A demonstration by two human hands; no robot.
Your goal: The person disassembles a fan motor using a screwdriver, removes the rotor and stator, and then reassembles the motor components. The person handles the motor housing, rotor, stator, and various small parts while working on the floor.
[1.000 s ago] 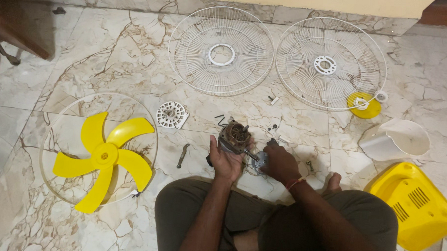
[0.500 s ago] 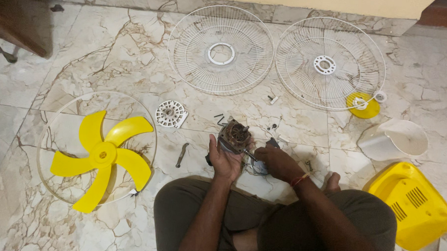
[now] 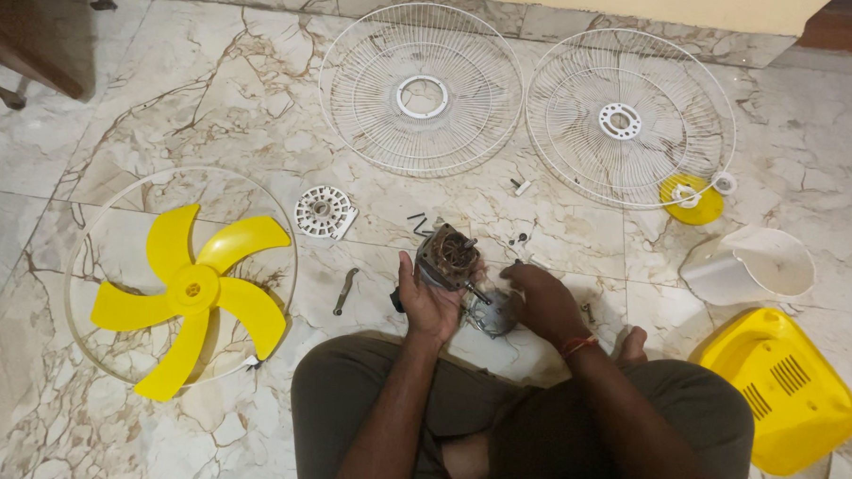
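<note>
Marble floor, fan parts spread about. At lower centre the motor is gripped in the left hand; the right hand has edged leftward, closed on the rear casing.

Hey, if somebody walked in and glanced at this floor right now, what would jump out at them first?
Probably the bright yellow fan blade, lying inside a thin ring on the marble floor at the left. Next, the two white wire fan guards lying flat side by side at the top, and the yellow housing at the lower right. In the middle, the left hand holds a dark fan motor while the right hand works beside it.
</note>
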